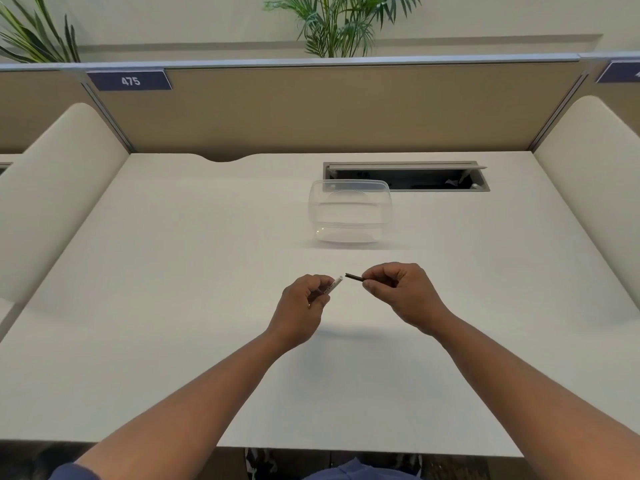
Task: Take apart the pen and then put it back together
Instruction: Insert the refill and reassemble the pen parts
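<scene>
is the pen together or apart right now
Apart. The left hand holds the white barrel; the right hand holds the dark insert, with a gap between their tips.

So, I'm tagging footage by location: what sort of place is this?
Probably an office or study workstation: a white desk with partition panels, a numbered sign "475" and a cable hatch.

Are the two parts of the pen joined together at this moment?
No, a clear gap separates the white barrel in the left hand from the dark refill in the right hand.
</scene>
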A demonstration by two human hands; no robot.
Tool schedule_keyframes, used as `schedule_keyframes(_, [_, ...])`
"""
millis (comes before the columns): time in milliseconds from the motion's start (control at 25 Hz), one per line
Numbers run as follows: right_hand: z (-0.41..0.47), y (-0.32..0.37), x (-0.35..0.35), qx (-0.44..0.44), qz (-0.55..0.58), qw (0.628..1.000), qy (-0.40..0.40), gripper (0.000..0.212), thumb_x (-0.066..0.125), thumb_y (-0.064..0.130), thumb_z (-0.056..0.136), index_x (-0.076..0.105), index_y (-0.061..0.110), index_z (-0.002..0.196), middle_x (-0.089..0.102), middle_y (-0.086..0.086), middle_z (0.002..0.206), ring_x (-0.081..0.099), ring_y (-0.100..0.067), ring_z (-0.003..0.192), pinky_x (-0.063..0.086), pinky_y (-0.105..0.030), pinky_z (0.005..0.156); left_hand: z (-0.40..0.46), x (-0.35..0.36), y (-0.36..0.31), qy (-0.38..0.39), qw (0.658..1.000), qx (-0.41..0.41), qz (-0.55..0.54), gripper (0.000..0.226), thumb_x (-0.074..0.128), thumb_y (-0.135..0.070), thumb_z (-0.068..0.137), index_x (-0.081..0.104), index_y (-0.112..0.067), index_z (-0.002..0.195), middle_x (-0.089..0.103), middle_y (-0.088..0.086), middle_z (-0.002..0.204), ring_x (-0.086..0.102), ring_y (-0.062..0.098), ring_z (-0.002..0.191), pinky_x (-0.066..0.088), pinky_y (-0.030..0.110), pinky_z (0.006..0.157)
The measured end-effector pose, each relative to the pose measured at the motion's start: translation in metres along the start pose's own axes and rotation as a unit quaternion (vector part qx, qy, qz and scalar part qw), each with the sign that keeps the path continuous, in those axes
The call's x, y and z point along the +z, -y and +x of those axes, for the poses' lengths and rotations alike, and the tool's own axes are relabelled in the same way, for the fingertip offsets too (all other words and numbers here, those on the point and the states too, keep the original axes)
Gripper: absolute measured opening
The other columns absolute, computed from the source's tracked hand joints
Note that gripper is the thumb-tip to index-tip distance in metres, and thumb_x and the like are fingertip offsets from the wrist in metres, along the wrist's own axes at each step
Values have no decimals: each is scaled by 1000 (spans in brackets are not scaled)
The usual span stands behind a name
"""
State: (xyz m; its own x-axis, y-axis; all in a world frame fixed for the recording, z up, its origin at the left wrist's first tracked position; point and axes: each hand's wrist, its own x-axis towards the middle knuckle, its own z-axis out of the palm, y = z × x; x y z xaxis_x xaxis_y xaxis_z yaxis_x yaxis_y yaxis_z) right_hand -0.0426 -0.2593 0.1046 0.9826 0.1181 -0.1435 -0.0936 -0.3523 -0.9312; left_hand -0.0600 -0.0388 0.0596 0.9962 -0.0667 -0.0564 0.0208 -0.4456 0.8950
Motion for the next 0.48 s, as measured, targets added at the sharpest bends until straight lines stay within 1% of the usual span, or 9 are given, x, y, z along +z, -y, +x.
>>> schedule_keyframes(80, [-2, 0, 0, -2, -10, 1000, 5, 6, 75, 12, 86, 78, 17, 89, 72, 6, 74, 57, -1, 60, 44, -12, 57, 0, -1, 0, 0, 1000, 12, 7, 30, 62, -2, 93, 70, -25, 111, 68, -7, 103, 64, 12, 97, 52, 25, 86])
schedule_keyframes(240, [-3, 2, -3, -6, -18, 1000, 19, 7, 74, 13, 87, 78, 18, 88, 71, 7, 74, 57, -4, 62, 44, -14, 58, -1, -4, -2, 10, 997, 66, 46, 31, 59, 0, 94, 71, -21, 112, 65, -10, 98, 60, 7, 93, 46, 16, 80])
schedule_keyframes(400, [-5, 3, -5, -14, -43, 998, 33, 7, 73, 11, 87, 77, 18, 87, 66, 12, 65, 52, -1, 56, 41, -12, 53, -2, -5, -4, 16, 994, 90, 64, 33, 56, 1, 95, 71, -20, 115, 65, -8, 99, 60, 9, 94, 48, 19, 82])
schedule_keyframes(480, [-6, 3, -5, -14, -44, 998, 31, 7, 73, 10, 87, 77, 17, 87, 66, 13, 64, 52, -1, 56, 41, -12, 53, -2, -4, -4, 16, 993, 97, 68, 35, 56, 2, 95, 72, -20, 116, 65, -6, 98, 59, 8, 93, 47, 17, 81])
